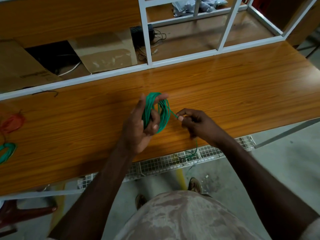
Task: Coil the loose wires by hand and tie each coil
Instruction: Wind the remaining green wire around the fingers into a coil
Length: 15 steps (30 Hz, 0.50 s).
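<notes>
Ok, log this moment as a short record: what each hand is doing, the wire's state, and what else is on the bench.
left hand: holds green wire coil, loops around fingers
right hand: pinches loose wire end
coil state: wound, not yet tied
wire tail: hangs over bench edge
bench: orange coil and another green coil at far left

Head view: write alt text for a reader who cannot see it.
A person's left hand holds a green wire coil above a wooden table, while the right hand pinches the wire's loose end. Another green coil lies at far left.
</notes>
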Tool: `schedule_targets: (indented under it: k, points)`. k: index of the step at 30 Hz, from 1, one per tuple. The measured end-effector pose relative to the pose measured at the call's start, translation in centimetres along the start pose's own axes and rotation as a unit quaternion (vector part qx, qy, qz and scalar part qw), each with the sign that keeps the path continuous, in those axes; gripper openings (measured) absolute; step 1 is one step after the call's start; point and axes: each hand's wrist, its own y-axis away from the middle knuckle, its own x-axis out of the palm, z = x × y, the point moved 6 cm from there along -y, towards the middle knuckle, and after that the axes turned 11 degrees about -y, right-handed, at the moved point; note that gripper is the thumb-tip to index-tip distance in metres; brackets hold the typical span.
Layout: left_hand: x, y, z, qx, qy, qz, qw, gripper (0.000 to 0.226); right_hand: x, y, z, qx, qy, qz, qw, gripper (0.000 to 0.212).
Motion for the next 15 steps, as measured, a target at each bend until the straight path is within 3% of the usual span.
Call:
schedule_targets:
  k: [4, 8, 11, 13, 15]
  points:
    - [-0.6, -1.0, -2.1, 0.049, 0.003, -0.007, 0.999, 0.078, 2.8, 1.8, -1.0, 0.068, -0.03, 0.113, 0.991, 0.025]
    - [-0.1, -2.0, -3.3, 0.079, -0.158, -0.038, 0.984, 0.08, 5.2, 3.7, -0.9, 0.091, -0.023, 0.185, 0.978, 0.031]
    - [0.6, -2.6, -2.1, 0.091, -0.332, -0.047, 0.938, 0.077, 5.6, 4.2, 0.4, 0.081, -0.015, 0.208, 0.975, 0.031]
    - [0.6, -2.6, -0.7, 0.075, -0.446, -0.034, 0.891, 0.059, 5.3, 4.3, 1.5, 0.077, -0.01, 0.226, 0.971, 0.027]
    - [-0.1, -2.8, 1.0, 0.026, -0.517, -0.009, 0.856, 0.067, 4.3, 4.4, 2.6, 0.07, 0.003, 0.228, 0.971, 0.021]
